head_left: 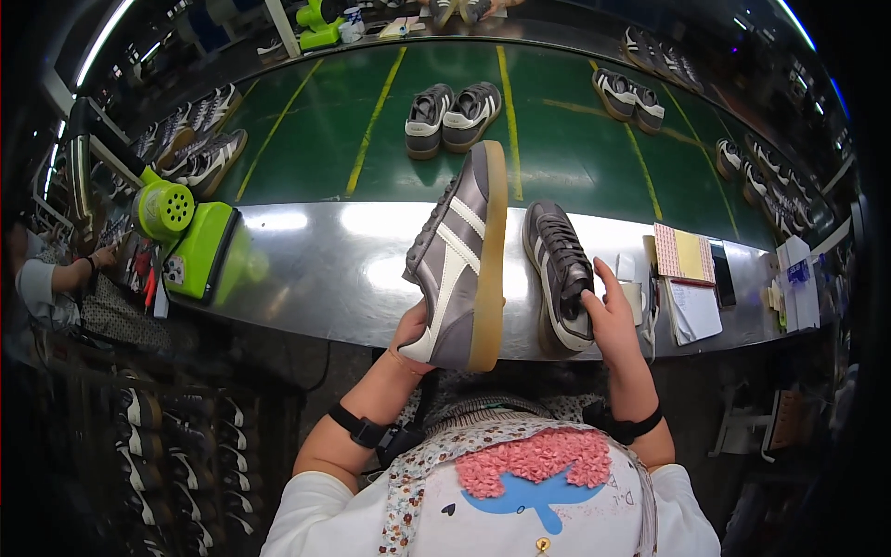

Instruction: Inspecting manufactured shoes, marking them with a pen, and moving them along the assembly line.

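My left hand [411,329] holds up a grey sneaker [452,246] with white side stripes and a gum-coloured sole. Its toe points away from me, and the side of the shoe faces right. Most of the left fingers are hidden behind the heel. To the right, a matching laced sneaker [560,255] rests on the metal table edge, toe away from me. At that shoe's heel is my right hand [616,323], its thumb against or just beside the collar. The right index finger is stretched out, apart from the thumb; the other fingers are hidden.
Beyond the metal table [311,251] lies a green belt [306,153] with yellow lines, carrying a pair of grey sneakers [452,119] and several others. A bright green machine [200,246] stands at left. Notepads [689,278] lie at right. A person [56,278] works far left; shoe racks [186,464] stand lower left.
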### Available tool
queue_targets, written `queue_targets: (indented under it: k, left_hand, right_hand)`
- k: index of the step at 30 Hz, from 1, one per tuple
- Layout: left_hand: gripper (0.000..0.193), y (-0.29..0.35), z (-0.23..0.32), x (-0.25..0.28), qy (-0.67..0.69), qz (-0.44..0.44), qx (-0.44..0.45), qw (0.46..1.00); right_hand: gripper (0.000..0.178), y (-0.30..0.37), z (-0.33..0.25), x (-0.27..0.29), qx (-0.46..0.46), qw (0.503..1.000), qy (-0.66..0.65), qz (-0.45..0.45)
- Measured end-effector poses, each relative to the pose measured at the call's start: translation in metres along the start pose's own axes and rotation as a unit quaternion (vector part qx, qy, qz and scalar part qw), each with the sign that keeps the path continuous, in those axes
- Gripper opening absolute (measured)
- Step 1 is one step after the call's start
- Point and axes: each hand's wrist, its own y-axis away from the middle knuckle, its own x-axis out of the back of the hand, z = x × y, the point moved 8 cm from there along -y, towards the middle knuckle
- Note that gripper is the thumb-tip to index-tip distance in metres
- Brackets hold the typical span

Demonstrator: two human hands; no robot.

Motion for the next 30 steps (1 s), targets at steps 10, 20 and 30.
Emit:
queue_targets:
  k: [10, 20, 30]
  left_hand:
    - [0.048, 0.013, 0.006, -0.033, -0.089, -0.066, -0.023, 0.994]
    - [0.05, 0.019, 0.023, -0.008, -0.141, 0.004, -0.103, 0.985]
    - [0.057, 0.094, 0.081, 0.033, -0.099, 0.093, -0.224, 0.965]
  right_hand:
    - [0.075, 0.046, -0.132, -0.089, 0.228, 0.967, 0.079, -0.082]
    - [0.071, 0.042, -0.123, -0.129, 0.215, 0.962, -0.076, -0.148]
    - [0.048, 0.027, -0.115, -0.216, 0.097, 0.949, -0.18, -0.241]
